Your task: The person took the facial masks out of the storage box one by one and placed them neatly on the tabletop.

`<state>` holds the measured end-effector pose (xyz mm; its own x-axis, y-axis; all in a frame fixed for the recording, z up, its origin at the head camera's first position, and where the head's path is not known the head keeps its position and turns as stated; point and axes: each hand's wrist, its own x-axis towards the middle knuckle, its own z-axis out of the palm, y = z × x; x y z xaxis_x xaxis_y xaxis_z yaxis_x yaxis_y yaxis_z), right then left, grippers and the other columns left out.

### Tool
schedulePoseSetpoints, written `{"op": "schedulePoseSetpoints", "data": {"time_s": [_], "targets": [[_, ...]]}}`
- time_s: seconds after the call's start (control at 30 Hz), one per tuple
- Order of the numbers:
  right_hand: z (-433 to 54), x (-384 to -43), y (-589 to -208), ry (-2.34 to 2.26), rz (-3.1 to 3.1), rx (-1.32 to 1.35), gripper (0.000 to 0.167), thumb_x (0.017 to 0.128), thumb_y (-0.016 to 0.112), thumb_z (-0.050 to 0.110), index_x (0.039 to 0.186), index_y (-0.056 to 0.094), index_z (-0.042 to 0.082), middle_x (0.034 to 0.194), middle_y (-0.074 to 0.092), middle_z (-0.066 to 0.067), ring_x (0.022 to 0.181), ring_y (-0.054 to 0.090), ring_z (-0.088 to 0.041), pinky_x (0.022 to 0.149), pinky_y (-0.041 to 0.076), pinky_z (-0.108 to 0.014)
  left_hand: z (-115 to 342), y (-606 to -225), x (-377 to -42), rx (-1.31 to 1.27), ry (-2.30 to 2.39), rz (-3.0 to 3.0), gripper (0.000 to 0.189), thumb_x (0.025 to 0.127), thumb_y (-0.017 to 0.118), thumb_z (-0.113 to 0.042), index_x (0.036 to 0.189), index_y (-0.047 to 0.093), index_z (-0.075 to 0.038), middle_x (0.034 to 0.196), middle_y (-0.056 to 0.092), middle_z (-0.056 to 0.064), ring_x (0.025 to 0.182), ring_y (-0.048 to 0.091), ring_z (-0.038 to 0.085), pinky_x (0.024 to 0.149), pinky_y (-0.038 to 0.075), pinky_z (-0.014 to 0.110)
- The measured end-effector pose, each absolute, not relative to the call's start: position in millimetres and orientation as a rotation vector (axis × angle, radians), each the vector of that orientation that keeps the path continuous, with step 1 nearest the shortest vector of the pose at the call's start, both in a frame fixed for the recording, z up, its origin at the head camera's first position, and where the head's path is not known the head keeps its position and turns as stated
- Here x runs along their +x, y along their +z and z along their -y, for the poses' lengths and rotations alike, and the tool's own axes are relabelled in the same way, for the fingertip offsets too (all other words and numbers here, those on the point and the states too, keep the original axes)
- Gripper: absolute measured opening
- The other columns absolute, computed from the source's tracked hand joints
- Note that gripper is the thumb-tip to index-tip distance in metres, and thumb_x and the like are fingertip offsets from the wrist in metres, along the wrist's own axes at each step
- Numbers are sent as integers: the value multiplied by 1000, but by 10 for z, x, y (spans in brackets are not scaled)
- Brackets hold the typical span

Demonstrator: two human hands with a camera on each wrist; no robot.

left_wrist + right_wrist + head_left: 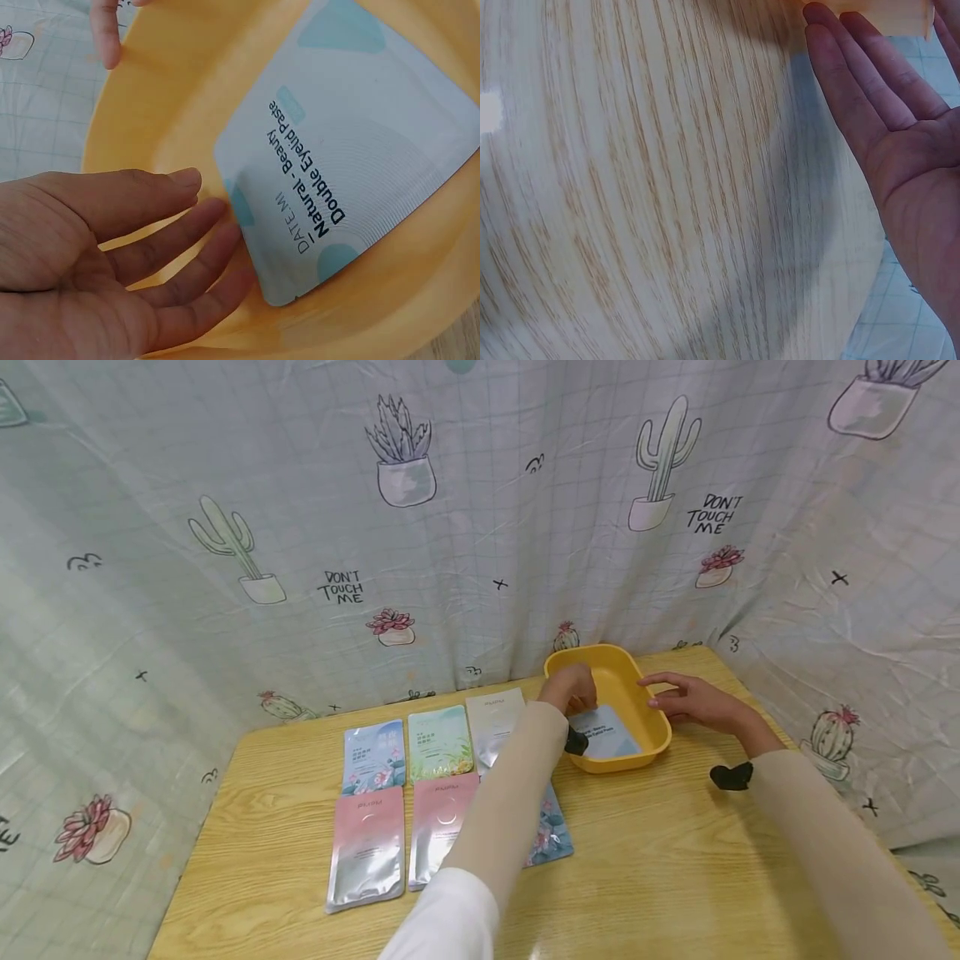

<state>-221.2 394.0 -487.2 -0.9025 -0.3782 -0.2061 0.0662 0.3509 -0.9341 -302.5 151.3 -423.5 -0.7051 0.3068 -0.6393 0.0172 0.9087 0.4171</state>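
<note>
A yellow plastic bin (637,706) sits at the back right of the table, with a pale blue-white sachet (330,135) printed "Double Eyelid Paste" lying flat inside. My left hand (572,687) reaches into the bin. In the left wrist view its loosely bent fingers (195,296) lie beside one edge of the sachet; whether they touch it I cannot tell. My right hand (697,703) is at the bin's right side, fingers extended against the wall. From below, the right wrist view shows straight fingers (855,90) by the bin's underside.
Left of the bin, flat mask packets lie in two rows: blue (373,758), green (440,743), cream-silver (495,714), pink-silver (367,847), another pink-silver one (444,814) and a darker blue one (551,831). My left forearm covers some. A cactus-print curtain (450,552) hangs behind the wooden table (637,877).
</note>
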Motion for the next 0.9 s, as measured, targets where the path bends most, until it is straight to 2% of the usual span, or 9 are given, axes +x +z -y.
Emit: {"op": "schedulePoseSetpoints", "data": {"time_s": [0.13, 0.2, 0.37, 0.53, 0.67, 0.8, 0.9], "targets": [[-3947, -2200, -4873, -1585, -2223, -288, 57, 106, 59, 23, 154, 36, 2, 152, 40, -33, 115, 64, -12, 96, 57, -40, -1536, -4267, -3018, 162, 546, -2297, 12, 96, 72, -14, 104, 71, -5, 104, 71, 9, 96, 65, 25, 75, 56, 30], [-3945, -2199, -4875, -1589, -2219, -286, 57, 106, 59, 23, 154, 36, 3, 152, 40, -33, 115, 63, -11, 96, 56, -40, -1539, -4295, -3021, 156, 555, -2294, 11, 95, 73, -13, 102, 74, -5, 98, 72, 8, 92, 65, 23, 75, 56, 29], [-3953, -2202, -4881, -1586, -2230, -283, 56, 106, 59, 23, 154, 37, 3, 152, 40, -32, 116, 63, -11, 98, 56, -42, -1540, -4369, -3041, 219, 582, -2270, 9, 91, 76, -13, 89, 75, -5, 73, 59, 5, 67, 54, 20, 55, 43, 25], [-3944, -2197, -4878, -1596, -2223, -275, 56, 105, 59, 22, 153, 38, 4, 152, 41, -31, 118, 63, -15, 99, 55, -44, -1529, -4434, -3060, 258, 644, -2240, 12, 89, 78, -11, 82, 74, -2, 62, 50, 4, 55, 45, 17, 48, 37, 24], [-3942, -2195, -4875, -1601, -2214, -280, 55, 105, 59, 21, 153, 38, 3, 152, 41, -31, 121, 62, -21, 100, 54, -46, -1537, -4464, -3071, 280, 603, -2275, 9, 91, 78, -13, 91, 77, -4, 66, 49, 3, 59, 46, 17, 52, 38, 24], [-3942, -2196, -4876, -1603, -2207, -256, 55, 106, 59, 22, 153, 38, 5, 152, 41, -31, 122, 61, -24, 100, 54, -46, -1543, -4500, -3085, 334, 567, -2312, 14, 93, 76, -11, 106, 80, -13, 82, 61, -1, 74, 53, 15, 65, 46, 22], [-3939, -2199, -4881, -1606, -2202, -244, 55, 106, 59, 22, 153, 37, 5, 151, 42, -31, 122, 61, -25, 100, 55, -45, -1534, -4537, -3090, 369, 620, -2315, 22, 92, 75, -5, 111, 81, -15, 96, 69, -2, 84, 57, 15, 77, 52, 23]]}}
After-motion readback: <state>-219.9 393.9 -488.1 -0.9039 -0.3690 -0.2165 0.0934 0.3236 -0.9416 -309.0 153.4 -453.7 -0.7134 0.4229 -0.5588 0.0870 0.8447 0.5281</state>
